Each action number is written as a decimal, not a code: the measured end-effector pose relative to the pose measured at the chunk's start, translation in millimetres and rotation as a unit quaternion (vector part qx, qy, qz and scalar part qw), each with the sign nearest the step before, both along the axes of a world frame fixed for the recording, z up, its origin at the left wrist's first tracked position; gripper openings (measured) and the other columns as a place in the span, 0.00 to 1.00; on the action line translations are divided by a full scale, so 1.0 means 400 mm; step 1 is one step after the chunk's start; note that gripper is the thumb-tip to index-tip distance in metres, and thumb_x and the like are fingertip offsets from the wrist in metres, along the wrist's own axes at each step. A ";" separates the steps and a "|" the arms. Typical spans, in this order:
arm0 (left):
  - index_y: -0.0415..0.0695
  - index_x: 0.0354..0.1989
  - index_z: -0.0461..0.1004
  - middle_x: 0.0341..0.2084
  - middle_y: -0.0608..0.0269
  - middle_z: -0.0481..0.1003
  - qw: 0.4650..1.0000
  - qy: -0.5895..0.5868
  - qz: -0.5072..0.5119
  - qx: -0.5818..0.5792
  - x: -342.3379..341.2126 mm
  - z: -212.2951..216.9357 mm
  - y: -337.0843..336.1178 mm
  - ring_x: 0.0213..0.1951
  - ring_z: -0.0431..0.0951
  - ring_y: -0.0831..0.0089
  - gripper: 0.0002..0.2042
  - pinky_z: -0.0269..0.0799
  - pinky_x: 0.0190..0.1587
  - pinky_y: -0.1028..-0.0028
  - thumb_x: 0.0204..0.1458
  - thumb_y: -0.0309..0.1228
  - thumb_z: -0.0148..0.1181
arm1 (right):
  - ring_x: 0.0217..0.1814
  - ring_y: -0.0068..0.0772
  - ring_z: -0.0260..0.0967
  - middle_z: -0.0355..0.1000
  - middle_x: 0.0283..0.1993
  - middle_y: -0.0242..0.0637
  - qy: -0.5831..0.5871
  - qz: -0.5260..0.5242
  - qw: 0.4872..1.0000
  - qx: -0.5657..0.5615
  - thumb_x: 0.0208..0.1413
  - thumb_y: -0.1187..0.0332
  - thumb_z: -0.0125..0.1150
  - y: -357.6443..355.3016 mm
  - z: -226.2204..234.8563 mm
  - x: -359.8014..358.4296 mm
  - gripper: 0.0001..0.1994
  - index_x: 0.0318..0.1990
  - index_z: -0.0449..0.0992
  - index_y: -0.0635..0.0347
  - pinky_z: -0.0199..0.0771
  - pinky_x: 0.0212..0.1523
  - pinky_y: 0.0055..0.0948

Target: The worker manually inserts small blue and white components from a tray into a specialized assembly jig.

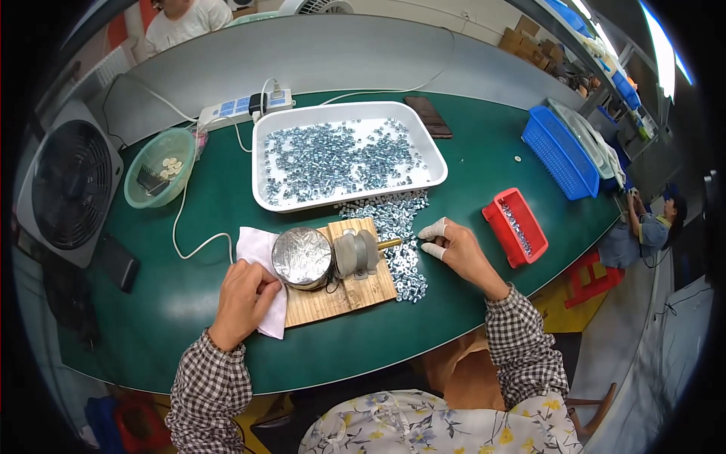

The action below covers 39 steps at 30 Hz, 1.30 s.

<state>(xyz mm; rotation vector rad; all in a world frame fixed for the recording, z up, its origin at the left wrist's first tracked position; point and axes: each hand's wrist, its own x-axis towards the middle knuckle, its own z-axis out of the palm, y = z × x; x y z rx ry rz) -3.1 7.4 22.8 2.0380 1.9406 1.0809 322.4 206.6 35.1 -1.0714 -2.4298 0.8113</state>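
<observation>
My left hand (pixel 244 296) is closed, its curled fingers on a whitish cloth (pixel 274 316) at the left side of a motor-driven tool. The tool has a round, foil-topped motor (pixel 302 257) and a clamped grey body (pixel 357 253) on a wooden board (pixel 324 304). A thin brass-coloured shaft (pixel 390 244) sticks out to the right. Right at the shaft's tip, my right hand (pixel 458 253) pinches a tiny dark piece between thumb and index finger, both in white finger covers. Beneath lies a spread of small silvery metal parts (pixel 408 281).
Behind the tool stands a white tray (pixel 439 175) holding more metal parts. A red bin (pixel 495 219) is at the right, a blue basket (pixel 556 151) beyond it. Far left are a green bowl (pixel 140 198), a fan (pixel 72 178) and a power strip (pixel 227 113). A white cord (pixel 178 234) crosses the green table.
</observation>
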 end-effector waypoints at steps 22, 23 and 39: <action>0.35 0.28 0.65 0.26 0.57 0.61 0.999 -0.013 -0.004 -0.034 -0.015 -0.031 -0.004 0.27 0.65 0.66 0.06 0.62 0.29 0.72 0.47 0.18 0.57 | 0.34 0.23 0.74 0.74 0.34 0.34 0.307 0.090 0.905 -0.280 0.57 0.76 0.58 0.018 -0.036 -0.058 0.04 0.38 0.75 0.67 0.76 0.37 0.23; 0.35 0.28 0.64 0.26 0.57 0.61 0.999 -0.013 -0.005 -0.034 -0.014 -0.030 -0.004 0.27 0.65 0.67 0.06 0.62 0.29 0.72 0.48 0.17 0.57 | 0.35 0.22 0.73 0.74 0.34 0.33 0.297 0.110 0.906 -0.282 0.58 0.76 0.58 0.016 -0.037 -0.060 0.04 0.39 0.75 0.67 0.76 0.38 0.22; 0.36 0.28 0.64 0.26 0.55 0.62 0.999 -0.009 0.006 -0.033 -0.008 -0.023 0.003 0.30 0.64 0.62 0.07 0.60 0.33 0.69 0.47 0.17 0.57 | 0.34 0.22 0.74 0.75 0.34 0.34 0.288 0.092 0.897 -0.323 0.58 0.75 0.59 0.027 -0.048 -0.062 0.06 0.41 0.76 0.65 0.76 0.35 0.21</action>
